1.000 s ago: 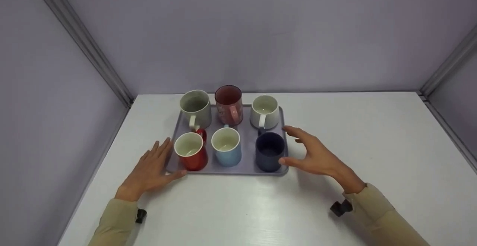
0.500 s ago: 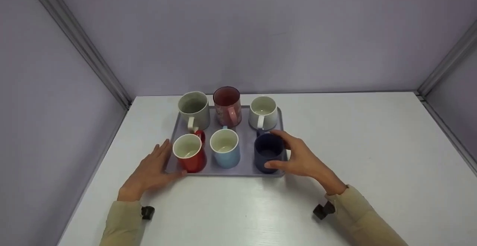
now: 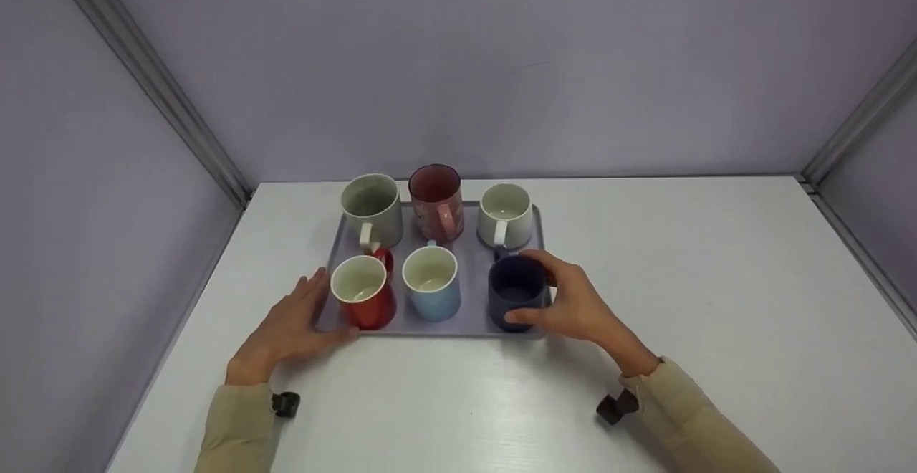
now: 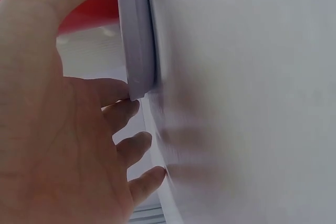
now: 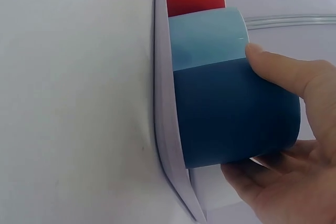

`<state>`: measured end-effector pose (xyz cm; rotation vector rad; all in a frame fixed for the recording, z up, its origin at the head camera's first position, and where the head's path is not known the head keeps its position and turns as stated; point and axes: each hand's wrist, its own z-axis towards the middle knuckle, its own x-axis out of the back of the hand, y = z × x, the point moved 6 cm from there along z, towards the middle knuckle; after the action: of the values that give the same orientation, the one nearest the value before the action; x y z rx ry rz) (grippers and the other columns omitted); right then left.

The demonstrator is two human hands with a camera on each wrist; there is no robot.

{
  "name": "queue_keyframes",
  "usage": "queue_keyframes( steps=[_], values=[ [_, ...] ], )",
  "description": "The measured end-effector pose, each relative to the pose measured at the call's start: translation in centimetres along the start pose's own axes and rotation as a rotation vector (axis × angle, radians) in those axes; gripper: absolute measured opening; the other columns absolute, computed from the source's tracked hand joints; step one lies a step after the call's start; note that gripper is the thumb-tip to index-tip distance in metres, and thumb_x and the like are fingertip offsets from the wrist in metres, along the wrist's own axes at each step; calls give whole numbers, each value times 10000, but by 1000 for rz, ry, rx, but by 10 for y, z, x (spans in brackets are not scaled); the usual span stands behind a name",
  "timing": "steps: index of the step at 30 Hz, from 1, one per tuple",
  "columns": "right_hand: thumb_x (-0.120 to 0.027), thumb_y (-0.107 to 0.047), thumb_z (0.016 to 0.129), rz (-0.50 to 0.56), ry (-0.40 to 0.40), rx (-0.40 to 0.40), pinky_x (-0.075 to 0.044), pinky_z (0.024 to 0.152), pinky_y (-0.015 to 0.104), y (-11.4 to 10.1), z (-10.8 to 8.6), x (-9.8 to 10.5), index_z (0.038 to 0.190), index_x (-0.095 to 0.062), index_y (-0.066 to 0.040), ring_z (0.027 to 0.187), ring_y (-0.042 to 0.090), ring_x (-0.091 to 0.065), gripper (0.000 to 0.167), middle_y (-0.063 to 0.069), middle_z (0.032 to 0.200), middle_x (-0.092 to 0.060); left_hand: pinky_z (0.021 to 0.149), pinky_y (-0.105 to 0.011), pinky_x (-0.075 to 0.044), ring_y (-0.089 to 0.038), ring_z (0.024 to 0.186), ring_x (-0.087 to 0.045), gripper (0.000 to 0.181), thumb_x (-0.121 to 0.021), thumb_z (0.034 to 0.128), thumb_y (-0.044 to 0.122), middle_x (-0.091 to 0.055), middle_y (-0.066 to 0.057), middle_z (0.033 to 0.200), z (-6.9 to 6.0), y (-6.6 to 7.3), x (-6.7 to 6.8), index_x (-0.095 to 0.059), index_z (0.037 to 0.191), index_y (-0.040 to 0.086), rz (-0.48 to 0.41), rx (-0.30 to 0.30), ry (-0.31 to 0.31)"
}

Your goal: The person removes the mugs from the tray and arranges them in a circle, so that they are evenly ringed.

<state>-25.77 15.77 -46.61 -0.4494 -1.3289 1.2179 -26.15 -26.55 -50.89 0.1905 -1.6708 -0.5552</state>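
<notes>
My right hand (image 3: 579, 307) holds a dark blue mug (image 3: 510, 294) at the tray's front right, thumb on the near side and fingers on the far side. In the right wrist view this mug (image 5: 236, 114) still stands on the tray. My left hand (image 3: 283, 333) lies at the tray's front left corner, its fingers spread along the left edge and its thumb at the front rim. Close to that thumb stands a red mug (image 3: 374, 309). The lilac tray (image 3: 474, 294) rests on the white table.
A light blue mug (image 3: 438, 302) stands between the red and dark blue ones. Behind them are a grey-green mug (image 3: 387, 226), a pink mug (image 3: 428, 216) and a white mug (image 3: 517, 229). A pale back wall (image 3: 458, 64) rises at the table's far edge.
My right hand has moved left from beside the dark blue mug and taken hold of it. The left hand stays at the tray corner, and the mugs keep their places.
</notes>
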Motion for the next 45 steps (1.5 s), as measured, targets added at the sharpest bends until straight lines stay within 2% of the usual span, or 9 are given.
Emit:
queue_keyframes(
  steps=[5, 10, 15, 21, 27, 32, 38, 45],
  values=[
    [-1026, -190, 700, -34, 31, -3, -616, 993, 487, 0, 1, 6, 1429, -635, -104, 1146, 264, -732, 832, 27, 1284, -738, 1296, -711, -185, -492, 1634, -148, 1189, -759, 855, 726, -235, -164, 1774, 8, 0, 0, -248, 1704, 69, -22, -13, 1],
    [-1028, -207, 697, -46, 50, -5, -617, 996, 476, -3, -2, 11, 1436, -637, -106, 1157, 235, -731, 842, 14, 1300, -735, 1299, -713, -160, -460, 1654, -90, 1204, -798, 845, 700, -216, -149, 1782, 11, -6, -3, -221, 1716, 104, -109, -8, -23],
    [-1017, -230, 721, -45, 61, -9, -612, 1009, 430, -12, -4, 17, 1457, -626, -114, 1176, 194, -721, 841, 0, 1330, -722, 1309, -711, -98, -429, 1665, -37, 1218, -860, 814, 648, -192, -161, 1785, 11, -16, -5, -216, 1725, 161, -223, 35, -44],
    [-1021, -224, 710, -47, 104, -24, -597, 1017, 336, -27, -6, 31, 1467, -627, -117, 1167, 189, -722, 860, -2, 1350, -719, 1301, -730, -50, -450, 1661, 6, 1191, -879, 811, 614, -102, -185, 1796, 10, -25, -7, -227, 1726, 219, -285, 67, -53],
    [-1033, -215, 692, -31, 164, -36, -578, 996, 245, -33, -7, 50, 1443, -651, -119, 1168, 186, -711, 848, -9, 1340, -730, 1315, -701, 6, -448, 1659, 44, 1185, -875, 833, 581, -82, -213, 1791, 7, -26, -8, -204, 1729, 192, -297, 59, -69],
    [-1030, -143, 682, -7, 232, -34, -567, 960, 187, -31, -8, 71, 1417, -671, -101, 1139, 150, -712, 818, 3, 1307, -746, 1329, -668, 16, -429, 1665, 31, 1182, -881, 841, 548, -162, -222, 1775, 5, -25, -7, -207, 1725, 149, -298, 31, -61],
    [-1021, -85, 677, -27, 320, -27, -568, 924, 165, -22, -11, 98, 1402, -685, -80, 1098, 113, -711, 799, 61, 1268, -760, 1329, -663, 41, -414, 1667, 56, 1177, -875, 854, 540, -193, -212, 1770, 5, -26, -7, -185, 1730, 164, -300, 17, -71],
    [-1012, -99, 704, -75, 370, -67, -560, 927, 146, -7, -14, 120, 1412, -668, -49, 1090, 161, -705, 790, 122, 1277, -744, 1337, -643, 42, -408, 1669, 46, 1167, -870, 859, 545, -200, -206, 1770, 5, -25, -6, -198, 1726, 145, -294, -17, -63]
  ],
)
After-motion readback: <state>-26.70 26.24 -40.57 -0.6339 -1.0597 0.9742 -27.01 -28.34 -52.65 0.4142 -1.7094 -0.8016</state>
